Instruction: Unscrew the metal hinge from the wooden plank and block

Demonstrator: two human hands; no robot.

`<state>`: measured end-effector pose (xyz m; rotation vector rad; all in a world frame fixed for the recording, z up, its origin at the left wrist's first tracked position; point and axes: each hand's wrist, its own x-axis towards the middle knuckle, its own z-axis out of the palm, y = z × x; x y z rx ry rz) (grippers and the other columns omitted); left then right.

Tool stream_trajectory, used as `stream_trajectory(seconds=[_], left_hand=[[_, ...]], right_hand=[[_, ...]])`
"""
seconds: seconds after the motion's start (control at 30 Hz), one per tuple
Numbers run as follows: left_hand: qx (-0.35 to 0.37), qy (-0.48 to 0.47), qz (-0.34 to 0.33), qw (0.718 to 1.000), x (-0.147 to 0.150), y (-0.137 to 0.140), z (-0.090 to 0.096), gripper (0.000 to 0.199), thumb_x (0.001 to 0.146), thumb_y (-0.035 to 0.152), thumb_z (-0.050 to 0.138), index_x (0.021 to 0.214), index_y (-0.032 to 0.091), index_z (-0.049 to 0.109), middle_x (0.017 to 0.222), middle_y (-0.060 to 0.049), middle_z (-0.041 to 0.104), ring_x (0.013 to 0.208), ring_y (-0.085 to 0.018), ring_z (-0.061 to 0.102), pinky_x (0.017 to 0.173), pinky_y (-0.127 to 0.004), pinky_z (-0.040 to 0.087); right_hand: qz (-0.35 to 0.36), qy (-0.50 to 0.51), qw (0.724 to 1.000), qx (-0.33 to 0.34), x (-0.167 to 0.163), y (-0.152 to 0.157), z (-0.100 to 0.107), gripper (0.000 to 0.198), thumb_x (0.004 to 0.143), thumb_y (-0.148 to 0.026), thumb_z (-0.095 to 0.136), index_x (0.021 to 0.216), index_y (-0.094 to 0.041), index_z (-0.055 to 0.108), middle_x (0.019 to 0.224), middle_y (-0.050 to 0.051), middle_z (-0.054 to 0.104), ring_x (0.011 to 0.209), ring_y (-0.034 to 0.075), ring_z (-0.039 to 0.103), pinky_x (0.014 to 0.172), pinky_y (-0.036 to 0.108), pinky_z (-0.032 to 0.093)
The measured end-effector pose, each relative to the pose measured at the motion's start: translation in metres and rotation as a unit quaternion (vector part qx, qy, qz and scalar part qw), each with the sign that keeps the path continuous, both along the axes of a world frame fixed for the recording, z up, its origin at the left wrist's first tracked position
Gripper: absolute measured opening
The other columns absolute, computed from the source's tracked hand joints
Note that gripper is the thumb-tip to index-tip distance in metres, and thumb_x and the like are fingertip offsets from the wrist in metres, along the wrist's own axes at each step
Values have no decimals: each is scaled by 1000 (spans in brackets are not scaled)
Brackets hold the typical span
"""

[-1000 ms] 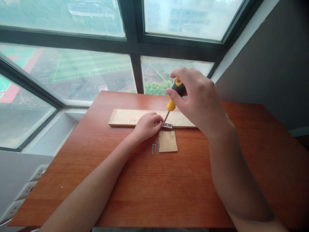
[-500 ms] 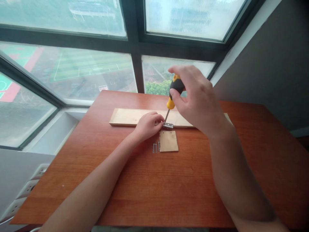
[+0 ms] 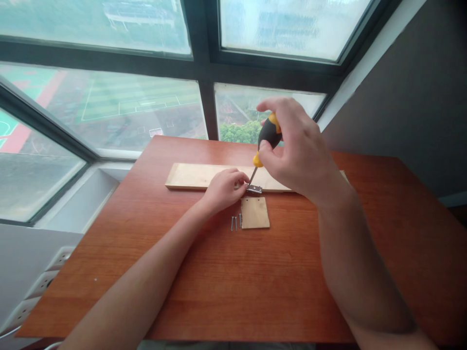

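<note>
My right hand (image 3: 297, 150) grips a yellow-and-black screwdriver (image 3: 269, 136) by its handle, with the index finger lifted off it. Its shaft slants down to the left, and the tip meets the left end of a small metal hinge (image 3: 255, 189). This hinge lies at the near edge of a long pale wooden board (image 3: 193, 176). Against the board rests my left hand (image 3: 226, 188), thumb and fingers closed on the hinge's left end beside the tip. Whether a screw sits under the tip is hidden by the fingers. Nearer to me lies a small square wooden piece (image 3: 255, 214) with two holes.
Several loose screws (image 3: 234, 223) lie just left of the square piece. All this is on a reddish-brown wooden table (image 3: 237, 282). Windows (image 3: 146, 102) rise behind the table, and a dark wall (image 3: 397, 102) stands at the right. Power sockets (image 3: 40, 284) line the left side.
The screwdriver handle has tilted and shifted slightly to the right, turning in my right hand. My left hand, the hinge and the board stay in place.
</note>
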<state>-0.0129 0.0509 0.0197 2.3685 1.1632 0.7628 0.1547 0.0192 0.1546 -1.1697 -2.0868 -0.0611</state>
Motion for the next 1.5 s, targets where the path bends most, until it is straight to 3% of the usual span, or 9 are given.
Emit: stream_trajectory(seconds=[0.1, 0.17, 0.37, 0.63, 0.87, 1.17, 1.5], left_hand=[[-6, -4, 2, 1000, 2, -1, 0, 10, 80, 18, 58, 82, 19, 68, 76, -1, 59, 70, -14, 53, 65, -26, 38], [-9, -4, 7, 1000, 3, -1, -1, 9, 80, 18, 59, 81, 19, 68, 76, -1, 60, 69, -14, 53, 64, -26, 38], [-2, -2, 16, 1000, 5, 1, -4, 10, 81, 20, 60, 81, 20, 71, 76, -2, 60, 70, -14, 54, 63, -25, 39], [-21, -40, 23, 999, 7, 0, -7, 7, 82, 20, 64, 82, 20, 71, 84, -2, 64, 70, -13, 56, 66, -25, 43], [-29, -118, 35, 992, 8, 2, 0, 7, 84, 24, 64, 83, 19, 68, 81, -2, 66, 69, -12, 56, 66, -25, 44], [-108, -98, 34, 989, -11, 1, 15, 13, 84, 28, 61, 84, 17, 67, 81, -3, 71, 71, -13, 60, 65, -26, 45], [-146, -77, -8, 986, -12, -5, 29, 12, 81, 26, 62, 79, 16, 68, 75, -2, 69, 67, -13, 59, 62, -25, 44]], right_hand=[[-53, -10, 999, -1, 1, 2, -1, 40, 83, -20, 57, 122, -23, 49, 120, 10, 57, 109, 28, 58, 93, 44, 49], [-61, -11, 998, -2, 2, 3, -1, 40, 84, -17, 56, 123, -24, 50, 121, 10, 58, 109, 28, 58, 93, 45, 49], [59, 1, 998, 4, 3, -3, 6, 44, 80, 2, 47, 114, -23, 57, 135, 8, 49, 123, 20, 50, 92, 30, 50], [37, 28, 998, 36, 9, -13, 19, 35, 84, -6, 48, 108, -30, 58, 132, 5, 52, 119, 25, 52, 88, 38, 54], [22, 13, 998, 50, 15, -11, 21, 35, 83, -7, 50, 109, -29, 58, 127, 7, 55, 118, 27, 53, 90, 41, 52], [15, 7, 999, 40, 18, -13, 24, 36, 83, -8, 50, 111, -29, 57, 126, 7, 56, 114, 26, 55, 81, 39, 56], [0, 30, 999, 33, 14, -10, 18, 46, 79, -2, 45, 114, -29, 55, 119, 6, 58, 103, 21, 58, 87, 37, 51]])
